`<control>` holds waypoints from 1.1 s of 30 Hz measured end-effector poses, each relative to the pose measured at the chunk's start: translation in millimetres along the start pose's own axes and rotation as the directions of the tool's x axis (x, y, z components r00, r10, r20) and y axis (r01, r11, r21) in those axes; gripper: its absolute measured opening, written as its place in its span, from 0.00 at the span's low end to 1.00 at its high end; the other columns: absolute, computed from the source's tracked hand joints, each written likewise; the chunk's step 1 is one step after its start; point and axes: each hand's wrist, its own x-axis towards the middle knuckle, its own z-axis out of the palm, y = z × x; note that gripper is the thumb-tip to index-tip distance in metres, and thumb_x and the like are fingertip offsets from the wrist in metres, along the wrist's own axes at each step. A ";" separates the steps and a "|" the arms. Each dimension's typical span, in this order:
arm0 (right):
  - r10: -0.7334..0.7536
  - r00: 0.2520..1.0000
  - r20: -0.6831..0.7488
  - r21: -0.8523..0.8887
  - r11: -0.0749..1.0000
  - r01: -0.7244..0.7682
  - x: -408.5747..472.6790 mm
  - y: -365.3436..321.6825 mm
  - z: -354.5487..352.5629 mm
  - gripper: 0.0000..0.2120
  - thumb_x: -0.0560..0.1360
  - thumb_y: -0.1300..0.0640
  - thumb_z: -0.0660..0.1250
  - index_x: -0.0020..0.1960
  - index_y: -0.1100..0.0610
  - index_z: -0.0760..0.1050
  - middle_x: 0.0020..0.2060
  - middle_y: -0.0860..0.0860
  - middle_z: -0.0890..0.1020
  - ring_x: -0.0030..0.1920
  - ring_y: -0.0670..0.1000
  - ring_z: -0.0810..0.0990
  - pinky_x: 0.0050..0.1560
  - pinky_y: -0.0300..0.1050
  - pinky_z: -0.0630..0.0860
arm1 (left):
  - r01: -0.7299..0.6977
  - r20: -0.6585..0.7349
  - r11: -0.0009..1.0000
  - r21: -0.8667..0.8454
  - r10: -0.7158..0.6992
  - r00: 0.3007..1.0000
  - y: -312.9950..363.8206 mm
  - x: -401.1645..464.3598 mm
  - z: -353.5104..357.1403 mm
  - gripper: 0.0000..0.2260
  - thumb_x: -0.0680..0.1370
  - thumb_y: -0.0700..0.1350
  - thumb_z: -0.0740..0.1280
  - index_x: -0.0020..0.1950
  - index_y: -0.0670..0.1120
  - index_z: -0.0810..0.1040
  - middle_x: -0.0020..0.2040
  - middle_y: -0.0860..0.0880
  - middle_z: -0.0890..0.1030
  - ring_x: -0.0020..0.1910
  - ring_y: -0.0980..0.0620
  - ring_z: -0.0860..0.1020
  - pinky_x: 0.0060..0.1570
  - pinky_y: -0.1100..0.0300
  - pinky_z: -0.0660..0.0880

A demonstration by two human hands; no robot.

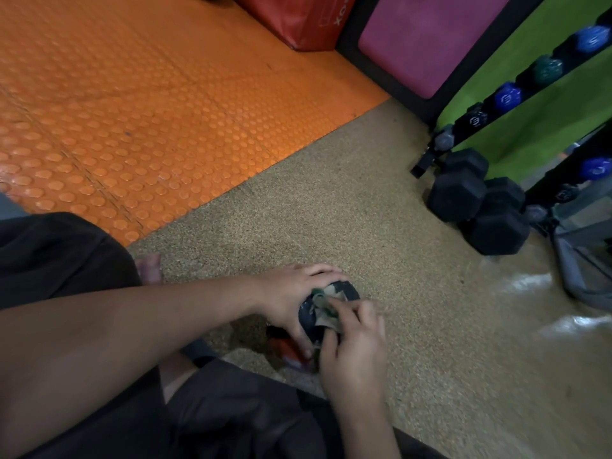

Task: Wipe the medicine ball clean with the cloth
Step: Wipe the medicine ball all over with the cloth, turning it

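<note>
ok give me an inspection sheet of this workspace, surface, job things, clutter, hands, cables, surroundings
surface: speckled tan floor, beside an orange studded mat.
job's things: dark medicine ball low over the floor; crumpled cloth pressed on its top.
clutter: a red object under the ball, blurred.
hands: left hand cups the ball's far side; right hand holds the cloth against it.
cables: nothing seen.
surroundings: black hex dumbbells on the floor, a rack of small dumbbells against a green wall, pink pad, red box.
</note>
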 end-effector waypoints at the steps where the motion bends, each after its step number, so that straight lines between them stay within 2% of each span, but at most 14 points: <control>1: -0.034 0.999 0.030 -0.018 0.999 0.034 -1.6 -3.2 -1.5 0.22 0.71 0.63 0.70 0.64 0.50 0.81 0.52 0.46 0.75 0.51 0.51 0.72 0.50 0.49 0.76 | 0.002 0.000 1.000 -0.008 -0.002 1.000 -0.5 -1.6 -0.8 0.61 0.62 0.67 0.83 0.83 0.68 0.44 0.83 0.66 0.46 0.82 0.49 0.54 0.79 0.49 0.54; 3: -0.020 1.000 0.024 0.001 1.000 0.020 2.3 2.1 -3.1 0.22 0.70 0.63 0.69 0.63 0.49 0.81 0.53 0.46 0.74 0.51 0.51 0.71 0.49 0.49 0.76 | 0.021 -0.006 1.000 0.003 -0.021 1.000 0.5 -2.6 -0.8 0.61 0.62 0.68 0.82 0.83 0.67 0.44 0.83 0.66 0.45 0.82 0.50 0.54 0.78 0.52 0.54; 7: 0.262 0.963 -0.062 0.101 0.962 -0.255 15.6 29.9 -0.1 0.16 0.73 0.65 0.67 0.59 0.57 0.82 0.54 0.51 0.77 0.53 0.57 0.77 0.52 0.51 0.75 | 0.052 -0.011 0.998 0.021 -0.052 0.999 6.4 3.5 3.1 0.62 0.60 0.73 0.80 0.83 0.67 0.43 0.83 0.66 0.45 0.81 0.44 0.56 0.79 0.42 0.59; 9: 0.303 0.951 -0.069 0.084 0.951 -0.297 16.2 27.5 -1.8 0.13 0.74 0.65 0.67 0.58 0.58 0.82 0.54 0.51 0.77 0.53 0.58 0.78 0.51 0.50 0.76 | 0.036 -0.006 0.999 0.022 -0.036 0.999 7.0 4.9 2.5 0.62 0.59 0.72 0.80 0.82 0.67 0.44 0.82 0.66 0.46 0.81 0.43 0.57 0.79 0.41 0.60; 13: -0.031 0.999 0.010 -0.047 0.998 0.032 -0.9 -5.9 -3.9 0.21 0.73 0.63 0.69 0.64 0.50 0.81 0.55 0.46 0.76 0.51 0.51 0.73 0.47 0.47 0.76 | 0.019 0.007 1.000 0.001 -0.019 1.000 8.3 -3.3 -2.8 0.60 0.64 0.64 0.83 0.84 0.66 0.44 0.83 0.66 0.45 0.82 0.50 0.53 0.78 0.50 0.55; 15: -0.089 0.995 0.043 -0.037 0.995 0.091 -2.8 -7.1 -3.3 0.22 0.71 0.63 0.69 0.64 0.49 0.81 0.55 0.46 0.76 0.50 0.51 0.73 0.47 0.48 0.77 | 0.012 -0.002 1.000 -0.001 -0.012 1.000 8.7 -6.3 -4.0 0.60 0.65 0.63 0.83 0.84 0.65 0.44 0.83 0.65 0.44 0.82 0.52 0.52 0.78 0.52 0.53; 18: 0.113 0.992 -0.047 0.007 0.994 -0.113 9.9 25.6 -2.0 0.21 0.71 0.60 0.63 0.61 0.52 0.83 0.55 0.49 0.77 0.52 0.56 0.77 0.52 0.51 0.77 | 0.034 -0.013 0.999 0.022 -0.034 0.999 10.3 -6.0 -2.0 0.61 0.63 0.68 0.82 0.84 0.64 0.44 0.83 0.66 0.44 0.83 0.48 0.52 0.80 0.48 0.53; 20: 0.287 0.956 -0.067 0.027 0.958 -0.285 16.4 43.8 -2.8 0.19 0.72 0.60 0.61 0.60 0.56 0.83 0.56 0.51 0.79 0.54 0.60 0.79 0.55 0.53 0.77 | 0.038 -0.006 0.999 0.027 -0.038 0.999 10.8 -3.5 0.3 0.62 0.62 0.69 0.82 0.83 0.66 0.43 0.82 0.67 0.43 0.83 0.46 0.52 0.80 0.45 0.54; 21: 0.316 0.946 -0.067 0.030 0.949 -0.315 16.0 43.2 -3.1 0.19 0.72 0.60 0.61 0.60 0.57 0.83 0.56 0.51 0.80 0.55 0.60 0.79 0.54 0.51 0.76 | 0.036 0.000 0.999 0.023 -0.036 0.999 10.6 -2.6 0.3 0.62 0.61 0.69 0.82 0.83 0.66 0.43 0.82 0.67 0.43 0.82 0.46 0.52 0.80 0.45 0.55; 22: 0.293 0.954 -0.070 0.021 0.956 -0.292 13.4 36.5 -4.1 0.19 0.72 0.61 0.62 0.60 0.55 0.82 0.55 0.49 0.80 0.54 0.58 0.78 0.52 0.48 0.74 | 0.027 0.001 0.999 0.021 -0.027 1.000 10.2 -1.7 -0.3 0.62 0.61 0.69 0.82 0.83 0.66 0.44 0.82 0.67 0.43 0.82 0.47 0.52 0.81 0.45 0.54; 24: 0.120 0.991 -0.053 -0.010 0.993 -0.121 1.5 15.8 -5.2 0.21 0.71 0.62 0.64 0.62 0.50 0.82 0.56 0.44 0.80 0.51 0.53 0.75 0.48 0.44 0.71 | 0.012 -0.006 1.000 0.015 -0.012 1.000 8.1 -1.3 -0.6 0.62 0.61 0.68 0.83 0.84 0.65 0.45 0.82 0.67 0.44 0.82 0.49 0.53 0.81 0.48 0.54; 27: -0.095 0.995 0.005 -0.050 0.994 0.095 -8.2 -0.7 -5.3 0.24 0.69 0.64 0.69 0.63 0.50 0.82 0.57 0.42 0.79 0.49 0.51 0.74 0.46 0.45 0.77 | 0.004 -0.016 1.000 -0.008 -0.005 1.000 2.8 -3.8 0.2 0.63 0.61 0.67 0.83 0.84 0.65 0.45 0.82 0.67 0.45 0.82 0.48 0.54 0.81 0.49 0.56; 29: -0.027 0.999 -0.018 -0.035 0.999 0.026 -0.9 12.5 -3.4 0.24 0.69 0.64 0.66 0.62 0.48 0.82 0.56 0.41 0.79 0.49 0.51 0.74 0.46 0.47 0.77 | 0.014 -0.016 1.000 0.006 -0.014 1.000 3.8 -5.7 0.7 0.62 0.62 0.68 0.83 0.84 0.64 0.44 0.82 0.68 0.44 0.82 0.48 0.54 0.81 0.47 0.56; 33: 0.302 0.951 -0.069 0.046 0.953 -0.299 16.7 46.1 -2.1 0.22 0.71 0.68 0.66 0.60 0.51 0.83 0.57 0.45 0.83 0.54 0.57 0.79 0.52 0.46 0.72 | 0.027 -0.003 0.999 0.032 -0.027 1.000 10.0 -2.0 1.5 0.63 0.61 0.70 0.81 0.84 0.65 0.42 0.81 0.69 0.42 0.82 0.48 0.53 0.81 0.45 0.55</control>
